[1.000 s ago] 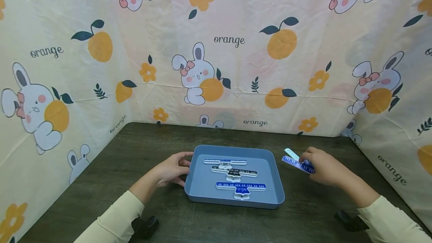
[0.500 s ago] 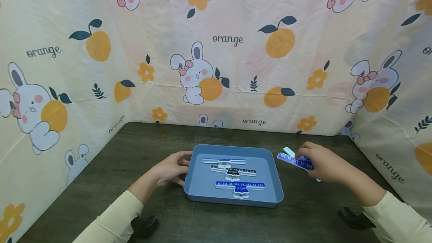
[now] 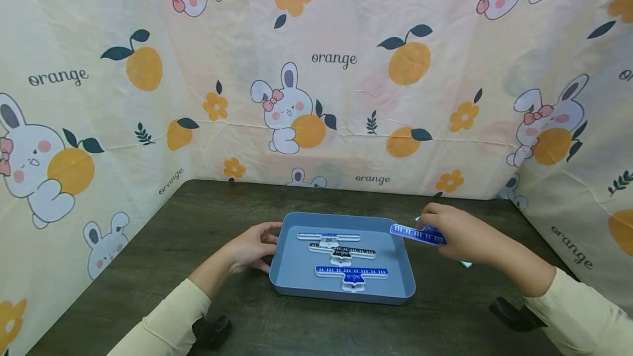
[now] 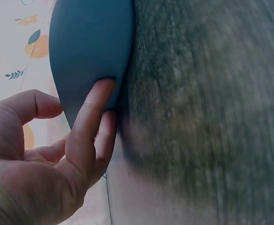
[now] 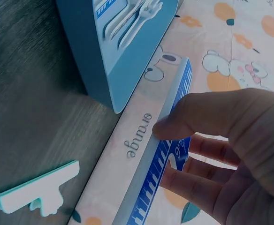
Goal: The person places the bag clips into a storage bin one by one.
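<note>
A blue song-sheet clip with a piano-key pattern (image 3: 414, 234) is pinched between thumb and fingers of my right hand (image 3: 465, 233). The clip is off the table, its left end over the right rim of a grey-blue tray (image 3: 341, 296). Three long clips lie inside the tray: a blue-and-white clip (image 3: 328, 237) at the back, a black-and-white clip (image 3: 342, 251) in the middle and a blue clip (image 3: 352, 273) in front. With its fingertips on the outside of the tray's left wall, my left hand (image 3: 249, 247) rests there, as the left wrist view also shows.
A pale teal clip (image 5: 41, 187) lies on the dark wooden table (image 3: 237, 312) to the right of the tray, mostly hidden by my right hand in the head view. A patterned cloth (image 3: 341, 103) stands behind and at both sides.
My right hand has lifted the blue clip and moved it left to the tray's right rim, away from the teal clip. My left hand and the tray stay in place.
</note>
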The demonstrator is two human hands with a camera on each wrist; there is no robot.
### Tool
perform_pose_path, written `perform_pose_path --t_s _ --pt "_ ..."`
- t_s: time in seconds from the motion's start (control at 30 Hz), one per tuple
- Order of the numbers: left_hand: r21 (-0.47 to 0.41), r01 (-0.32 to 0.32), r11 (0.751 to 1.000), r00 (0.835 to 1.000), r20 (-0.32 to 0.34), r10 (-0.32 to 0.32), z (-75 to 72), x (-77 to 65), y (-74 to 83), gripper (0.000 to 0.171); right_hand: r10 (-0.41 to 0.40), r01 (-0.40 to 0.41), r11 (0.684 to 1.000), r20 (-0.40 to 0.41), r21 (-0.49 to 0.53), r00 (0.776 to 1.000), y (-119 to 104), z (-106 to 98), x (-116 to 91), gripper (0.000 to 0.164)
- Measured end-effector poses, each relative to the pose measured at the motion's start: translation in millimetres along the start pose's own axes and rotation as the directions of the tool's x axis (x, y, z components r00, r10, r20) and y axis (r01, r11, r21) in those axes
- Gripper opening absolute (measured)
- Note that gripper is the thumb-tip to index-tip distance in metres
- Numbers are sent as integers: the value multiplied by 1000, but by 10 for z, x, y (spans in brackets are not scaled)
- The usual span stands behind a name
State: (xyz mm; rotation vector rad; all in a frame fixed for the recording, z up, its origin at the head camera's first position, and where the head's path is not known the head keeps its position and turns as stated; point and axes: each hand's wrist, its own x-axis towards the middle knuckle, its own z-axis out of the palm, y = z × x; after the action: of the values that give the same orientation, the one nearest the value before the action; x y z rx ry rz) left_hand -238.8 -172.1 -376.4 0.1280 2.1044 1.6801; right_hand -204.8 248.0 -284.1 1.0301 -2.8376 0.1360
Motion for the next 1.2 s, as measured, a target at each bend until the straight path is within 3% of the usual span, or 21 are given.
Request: perform_pose_path --t_s 0.77,1.2 --pt "-1 7 1000 1000 -13 -7 27 10 2 66 -191 192 981 58 -6 980 -334 41 407 37" --pt "0 15 1000 999 -41 -14 33 7 -6 66 -215 209 976 111 66 970 -417 212 631 36"
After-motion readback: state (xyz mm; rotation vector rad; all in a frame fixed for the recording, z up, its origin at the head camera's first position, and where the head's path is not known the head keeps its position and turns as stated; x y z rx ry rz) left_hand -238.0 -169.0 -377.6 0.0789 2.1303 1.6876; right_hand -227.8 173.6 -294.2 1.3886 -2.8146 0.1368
